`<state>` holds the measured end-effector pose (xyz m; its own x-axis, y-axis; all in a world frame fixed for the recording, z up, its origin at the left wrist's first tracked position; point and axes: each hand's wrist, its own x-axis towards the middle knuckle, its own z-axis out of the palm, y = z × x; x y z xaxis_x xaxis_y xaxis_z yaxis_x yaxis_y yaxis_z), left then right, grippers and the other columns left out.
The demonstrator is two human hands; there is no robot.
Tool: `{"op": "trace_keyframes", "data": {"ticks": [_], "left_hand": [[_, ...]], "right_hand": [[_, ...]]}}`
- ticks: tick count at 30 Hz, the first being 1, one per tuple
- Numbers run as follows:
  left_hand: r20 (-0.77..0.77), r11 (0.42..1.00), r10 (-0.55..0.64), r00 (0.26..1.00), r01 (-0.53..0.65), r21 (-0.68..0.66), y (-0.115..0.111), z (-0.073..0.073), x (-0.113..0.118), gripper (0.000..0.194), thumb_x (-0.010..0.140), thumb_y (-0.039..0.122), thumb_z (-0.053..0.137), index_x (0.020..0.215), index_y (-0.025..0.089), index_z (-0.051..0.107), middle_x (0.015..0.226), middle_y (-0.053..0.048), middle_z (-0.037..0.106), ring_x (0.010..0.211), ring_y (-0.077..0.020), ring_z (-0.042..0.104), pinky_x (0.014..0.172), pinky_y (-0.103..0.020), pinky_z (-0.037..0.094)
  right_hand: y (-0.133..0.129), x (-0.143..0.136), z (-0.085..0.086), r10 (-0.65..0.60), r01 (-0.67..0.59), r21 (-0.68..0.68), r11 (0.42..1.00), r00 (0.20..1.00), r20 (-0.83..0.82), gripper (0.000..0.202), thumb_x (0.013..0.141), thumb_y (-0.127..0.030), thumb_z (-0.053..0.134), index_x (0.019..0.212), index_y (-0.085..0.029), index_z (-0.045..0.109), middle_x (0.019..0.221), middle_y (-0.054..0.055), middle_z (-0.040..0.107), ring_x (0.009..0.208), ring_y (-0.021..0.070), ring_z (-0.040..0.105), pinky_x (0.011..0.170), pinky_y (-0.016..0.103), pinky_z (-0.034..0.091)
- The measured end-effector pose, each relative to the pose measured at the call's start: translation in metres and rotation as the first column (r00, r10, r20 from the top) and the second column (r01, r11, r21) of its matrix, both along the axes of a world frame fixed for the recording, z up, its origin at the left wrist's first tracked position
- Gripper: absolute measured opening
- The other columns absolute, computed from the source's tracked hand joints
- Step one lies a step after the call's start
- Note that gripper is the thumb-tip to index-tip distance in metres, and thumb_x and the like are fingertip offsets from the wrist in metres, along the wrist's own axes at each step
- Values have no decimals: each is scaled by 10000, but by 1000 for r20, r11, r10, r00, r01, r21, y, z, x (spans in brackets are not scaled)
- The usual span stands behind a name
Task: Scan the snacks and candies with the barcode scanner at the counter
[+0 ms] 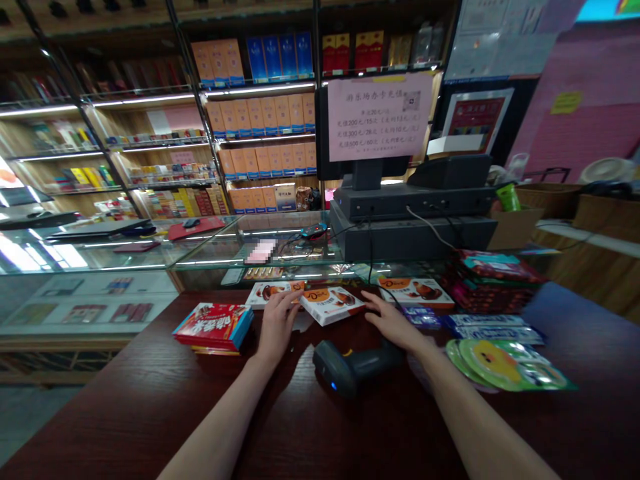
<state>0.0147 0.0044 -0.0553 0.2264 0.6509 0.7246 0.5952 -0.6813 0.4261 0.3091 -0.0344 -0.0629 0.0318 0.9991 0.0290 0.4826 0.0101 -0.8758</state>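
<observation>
Centrally in frame, flat white-and-orange cardboard box (333, 306) flanked by left hand (277, 321) and right hand (395, 325), fingers extended, nothing clasped; best steadied by even end pressure.

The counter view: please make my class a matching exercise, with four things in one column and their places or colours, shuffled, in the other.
1. Scanner
2. Stack of red packs
3. Middle Dove box
4. Packs with a yellow figure

A. Left of the left hand
B. Mostly green, right of the right hand
C. Dark, with a blue light
D. White and orange, between the fingertips of the two hands

Pairs: 1-C, 2-A, 3-D, 4-B
</observation>
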Motion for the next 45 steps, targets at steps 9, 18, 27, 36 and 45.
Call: {"op": "trace_keyframes", "data": {"ticks": [9, 18, 27, 36, 45], "left_hand": [[113, 975, 1, 994, 24, -220, -6, 8, 4, 456, 896, 407, 619, 1309, 225, 562, 1320, -95, 632, 1248, -262, 564, 1081, -467, 417], [23, 954, -35, 999, 40, -297, 1, 7, -5, 782, 687, 415, 820, 1373, 234, 491, 1330, -104, 604, 1273, -306, 529, 1093, -512, 392], [-164, 956, -80, 983, 29, -292, 12, 34, -16, 944, 606, 472, 842, 1425, 209, 452, 1359, -153, 543, 1275, -343, 512, 1082, -527, 400], [-404, 958, -159, 901, 41, -285, 38, 87, -50, 954, 575, 457, 823, 1415, 182, 464, 1287, -151, 600, 1209, -349, 567, 1061, -519, 426], [-284, 861, -297, 912, 127, -492, 71, 102, -92, 812, 610, 359, 786, 1363, 229, 513, 1287, -103, 652, 1136, -274, 662, 957, -390, 536]], "right_hand": [[1, -4, 1, -12, 10, -28, 1000, 996, -86, 649, 841, -189, 532, 1477, -118, 424, 1398, 176, 581, 1270, 245, 582, 1069, 404, 457], [3, 2, -1, -59, 58, -11, 998, 990, -130, 611, 828, -202, 561, 1434, -176, 492, 1326, 127, 649, 1239, 237, 608, 1095, 427, 437], [-8, -5, 26, -49, 67, 105, 992, 986, -162, 612, 840, -225, 539, 1442, -149, 463, 1389, 140, 602, 1290, 223, 566, 1133, 411, 396], [-7, -32, 33, 57, -32, 155, 987, 985, -165, 625, 845, -232, 542, 1463, -227, 443, 1370, 106, 623, 1300, 225, 557, 1104, 434, 426], [10, -79, 53, 187, -172, 82, 982, 949, -252, 674, 825, -154, 533, 1479, -265, 416, 1374, 79, 626, 1218, 223, 621, 1064, 406, 458]]}}
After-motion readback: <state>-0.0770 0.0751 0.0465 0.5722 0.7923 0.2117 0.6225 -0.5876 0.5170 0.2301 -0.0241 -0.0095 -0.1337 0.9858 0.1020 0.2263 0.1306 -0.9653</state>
